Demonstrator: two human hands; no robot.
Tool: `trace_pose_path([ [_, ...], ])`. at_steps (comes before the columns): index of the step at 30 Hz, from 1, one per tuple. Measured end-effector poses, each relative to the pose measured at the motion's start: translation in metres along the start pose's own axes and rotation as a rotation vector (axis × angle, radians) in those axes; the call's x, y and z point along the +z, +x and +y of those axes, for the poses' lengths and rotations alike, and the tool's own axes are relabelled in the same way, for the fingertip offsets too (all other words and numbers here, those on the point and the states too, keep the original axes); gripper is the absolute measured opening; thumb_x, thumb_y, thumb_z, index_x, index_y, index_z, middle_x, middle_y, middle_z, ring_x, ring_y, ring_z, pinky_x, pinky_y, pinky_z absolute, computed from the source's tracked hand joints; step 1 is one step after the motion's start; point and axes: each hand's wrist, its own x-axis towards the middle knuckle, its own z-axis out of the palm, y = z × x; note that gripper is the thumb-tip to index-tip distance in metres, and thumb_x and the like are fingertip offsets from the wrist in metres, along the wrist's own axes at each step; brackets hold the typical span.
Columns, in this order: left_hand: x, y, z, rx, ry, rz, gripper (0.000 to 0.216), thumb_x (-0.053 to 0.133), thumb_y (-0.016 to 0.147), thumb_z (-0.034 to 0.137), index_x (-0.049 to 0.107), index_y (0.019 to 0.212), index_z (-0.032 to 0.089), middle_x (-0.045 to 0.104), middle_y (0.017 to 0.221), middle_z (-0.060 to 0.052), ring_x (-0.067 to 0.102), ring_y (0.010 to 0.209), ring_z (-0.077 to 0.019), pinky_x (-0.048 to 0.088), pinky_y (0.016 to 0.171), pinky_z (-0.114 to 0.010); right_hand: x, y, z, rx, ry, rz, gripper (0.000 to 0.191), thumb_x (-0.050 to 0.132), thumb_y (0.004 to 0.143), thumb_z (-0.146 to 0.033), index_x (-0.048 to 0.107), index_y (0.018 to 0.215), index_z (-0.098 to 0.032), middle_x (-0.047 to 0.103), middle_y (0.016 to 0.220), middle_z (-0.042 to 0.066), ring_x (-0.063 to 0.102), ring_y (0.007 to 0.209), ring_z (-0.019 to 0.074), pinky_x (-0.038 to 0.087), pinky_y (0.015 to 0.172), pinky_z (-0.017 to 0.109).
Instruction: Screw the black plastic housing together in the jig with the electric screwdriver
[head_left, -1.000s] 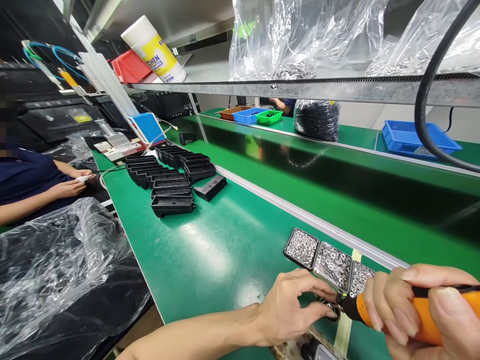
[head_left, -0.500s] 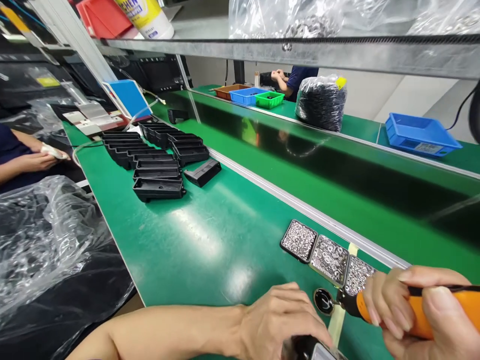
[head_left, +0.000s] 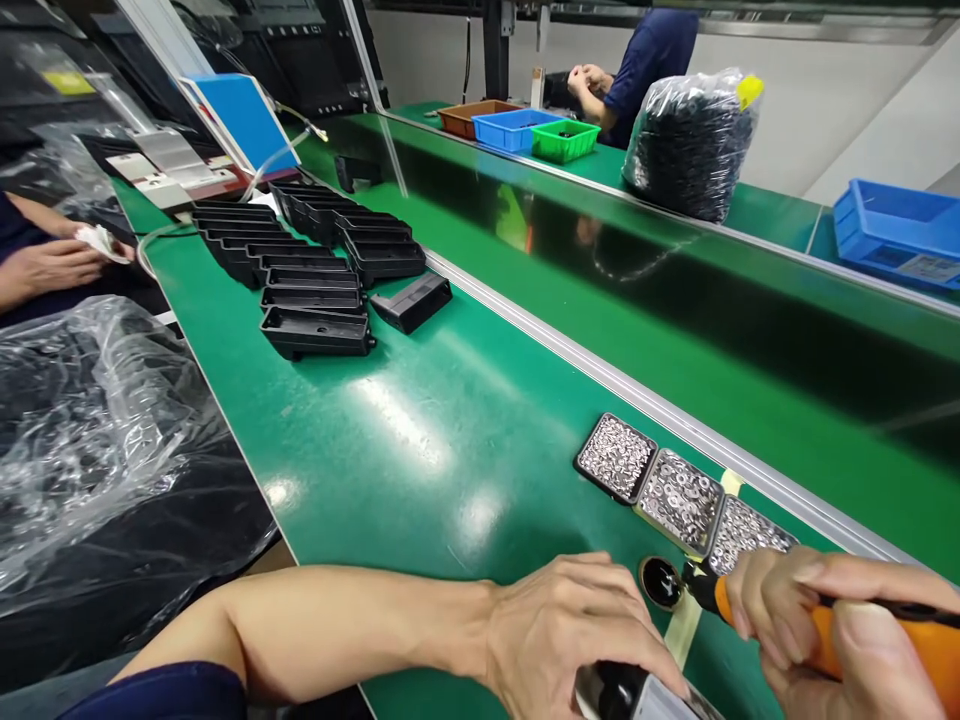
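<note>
My left hand (head_left: pixel 574 625) is curled over a glossy black part with a clear or silvery side (head_left: pixel 621 688) at the bottom edge; most of that part is hidden or cut off. An orange and black electric screwdriver (head_left: pixel 930 655) is wrapped in the fingers of my right hand (head_left: pixel 840 590), its black nose pointing left. Beside that nose lies a small round dish (head_left: pixel 661 583) with a dark, shiny inside. Just behind stand three square trays: one with small screws or similar bits (head_left: pixel 617 455), one with washers (head_left: pixel 681 498), one with small metal pieces (head_left: pixel 746 535).
Several black plastic housings (head_left: pixel 315 330) stand in rows on the green bench (head_left: pixel 390 480). A co-worker's hands (head_left: pixel 67 255) hold something white at left. Across the divider are blue (head_left: pixel 900 235) and green bins (head_left: pixel 564 141), a wrapped black bundle (head_left: pixel 690 150) and another person (head_left: pixel 652 70).
The view has tilted down and shifted, so the overhead shelf has nearly left the picture. The screwdriver's nose stays beside the round dish, and both hands keep their grip.
</note>
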Motion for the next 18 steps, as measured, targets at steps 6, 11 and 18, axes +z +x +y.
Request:
trace_pose_path([
  [6,-0.001,0.002,0.001,0.007,0.024,-0.019,0.060,0.077,0.088,0.064,0.062,0.122,0.017,0.079,0.100,-0.004,0.072,0.090,-0.0185,0.052,0.082,-0.031,0.003,-0.001,0.002,-0.043,-0.039,-0.007,0.028,0.084,0.093,-0.039,0.063,0.089,-0.020,0.059,0.064,-0.002,0.047,0.040,0.0124,0.045,0.041,0.029],
  [11,0.000,0.004,0.001,0.012,0.020,0.011,0.057,0.076,0.088,0.066,0.066,0.116,0.017,0.079,0.096,-0.004,0.073,0.087,-0.0180,0.052,0.077,-0.031,-0.004,-0.006,0.011,-0.035,-0.057,-0.059,0.017,0.074,0.099,-0.032,0.063,0.094,-0.020,0.054,0.060,-0.002,0.049,0.045,0.0133,0.047,0.045,0.029],
  [18,0.002,0.000,0.000,-0.059,0.005,-0.038,0.067,0.073,0.083,0.078,0.068,0.115,0.019,0.079,0.096,-0.003,0.072,0.089,-0.0182,0.051,0.077,-0.032,-0.006,-0.008,0.015,-0.022,-0.057,-0.065,0.017,0.074,0.100,-0.032,0.063,0.095,-0.020,0.056,0.063,-0.002,0.052,0.047,0.0136,0.048,0.046,0.029],
])
